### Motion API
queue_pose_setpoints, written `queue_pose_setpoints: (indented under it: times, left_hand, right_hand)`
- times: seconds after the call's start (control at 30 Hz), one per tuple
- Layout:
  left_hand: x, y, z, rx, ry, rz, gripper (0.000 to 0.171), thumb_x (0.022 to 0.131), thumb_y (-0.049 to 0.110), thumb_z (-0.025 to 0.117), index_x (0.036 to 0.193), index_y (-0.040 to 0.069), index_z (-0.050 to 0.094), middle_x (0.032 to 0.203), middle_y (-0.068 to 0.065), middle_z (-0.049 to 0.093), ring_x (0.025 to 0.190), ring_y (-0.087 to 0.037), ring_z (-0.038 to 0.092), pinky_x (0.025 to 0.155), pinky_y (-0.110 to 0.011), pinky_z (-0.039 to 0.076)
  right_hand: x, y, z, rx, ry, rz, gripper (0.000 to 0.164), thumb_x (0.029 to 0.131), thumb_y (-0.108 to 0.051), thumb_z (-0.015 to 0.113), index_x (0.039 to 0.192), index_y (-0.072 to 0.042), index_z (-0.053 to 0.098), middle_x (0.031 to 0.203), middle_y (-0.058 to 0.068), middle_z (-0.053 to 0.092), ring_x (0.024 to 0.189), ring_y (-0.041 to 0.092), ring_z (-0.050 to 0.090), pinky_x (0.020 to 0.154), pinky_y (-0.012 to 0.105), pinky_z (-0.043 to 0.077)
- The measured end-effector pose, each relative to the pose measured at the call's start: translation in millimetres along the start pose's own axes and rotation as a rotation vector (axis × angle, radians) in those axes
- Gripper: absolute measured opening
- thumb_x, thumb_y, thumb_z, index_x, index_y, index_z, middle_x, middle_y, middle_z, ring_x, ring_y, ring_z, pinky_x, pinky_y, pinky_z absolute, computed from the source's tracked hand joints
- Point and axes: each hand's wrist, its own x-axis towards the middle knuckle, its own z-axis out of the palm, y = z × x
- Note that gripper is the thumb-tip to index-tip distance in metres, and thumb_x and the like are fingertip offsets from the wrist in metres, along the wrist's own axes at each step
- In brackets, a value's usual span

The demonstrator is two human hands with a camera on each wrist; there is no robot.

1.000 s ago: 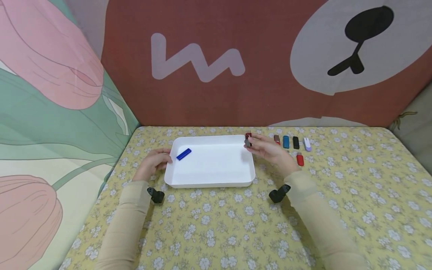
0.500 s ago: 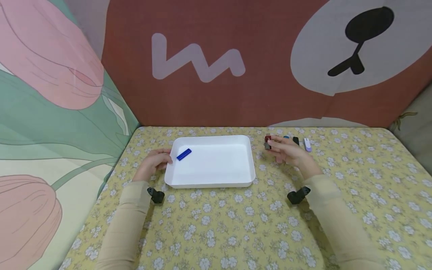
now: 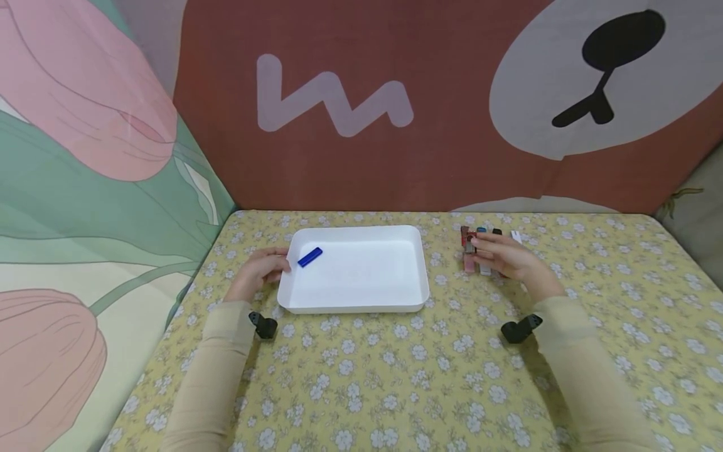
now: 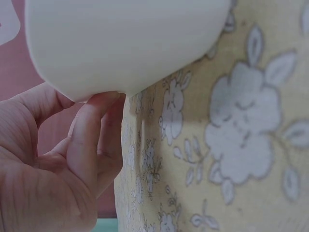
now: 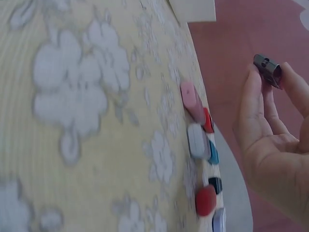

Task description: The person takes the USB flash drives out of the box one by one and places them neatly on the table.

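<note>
My left hand (image 3: 260,273) pinches the left end of a white tray (image 3: 361,306) between thumb and fingers; the left wrist view shows the tray wall (image 4: 125,43) from close by. Inside the tray, near its left end, lies a blue USB stick (image 3: 310,257). My right hand (image 3: 508,258) holds a red USB stick with a metal swivel cover (image 5: 267,70) between thumb and fingertips, raised over the other sticks. Below it lie a pink stick (image 5: 192,101), a white one (image 5: 197,140) and a red one (image 5: 206,200), partly hidden by the hand in the head view.
Behind my right hand, a back row holds a brownish-red stick (image 3: 464,231), a teal one (image 5: 213,153), a black one (image 5: 216,184) and a white-purple one (image 5: 219,220). A flowered cloth (image 3: 367,376) covers the table, which meets a printed backdrop (image 3: 361,169) behind.
My right hand has moved right with the USB stick, from the tray's right rim to over the group of sticks. The left hand stays at the tray; the blue stick lies as before.
</note>
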Motion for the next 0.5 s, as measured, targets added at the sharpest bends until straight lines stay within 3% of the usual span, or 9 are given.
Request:
queue_pose_setpoints:
  times: [0.1, 0.13, 0.5]
  left_hand:
    - [0.8, 0.6, -0.1, -0.002, 0.006, -0.005, 0.06, 0.087, -0.001, 0.055, 0.145, 0.004, 0.039, 0.143, -0.021, 0.044, 0.052, -0.001, 0.046, 0.055, -0.017, 0.044]
    - [0.9, 0.8, -0.1, -0.003, 0.007, -0.006, 0.06, 0.087, -0.001, 0.055, 0.145, 0.005, 0.039, 0.143, -0.021, 0.044, 0.052, -0.001, 0.046, 0.055, -0.017, 0.044]
    - [-0.5, 1.0, 2.1, 0.002, 0.019, -0.013, 0.059, 0.087, -0.001, 0.055, 0.144, 0.003, 0.04, 0.143, -0.021, 0.044, 0.055, 0.0, 0.05, 0.056, -0.016, 0.045]
  right_hand:
    - [-3.9, 0.1, -5.7, 0.027, 0.009, 0.016, 0.083, 0.099, -0.032, 0.048, 0.152, -0.002, -0.008, 0.159, 0.021, -0.006, 0.094, -0.011, 0.06, 0.088, 0.011, 0.048]
    - [-5.1, 0.2, -7.2, 0.043, 0.01, 0.022, 0.084, 0.099, -0.032, 0.049, 0.152, -0.002, -0.009, 0.16, 0.021, -0.007, 0.091, -0.011, 0.06, 0.088, 0.011, 0.048]
    - [-13.8, 6.9, -21.4, 0.047, 0.014, 0.014, 0.082, 0.1, -0.029, 0.047, 0.151, 0.002, -0.011, 0.157, 0.025, -0.005, 0.09, -0.009, 0.061, 0.086, 0.01, 0.049]
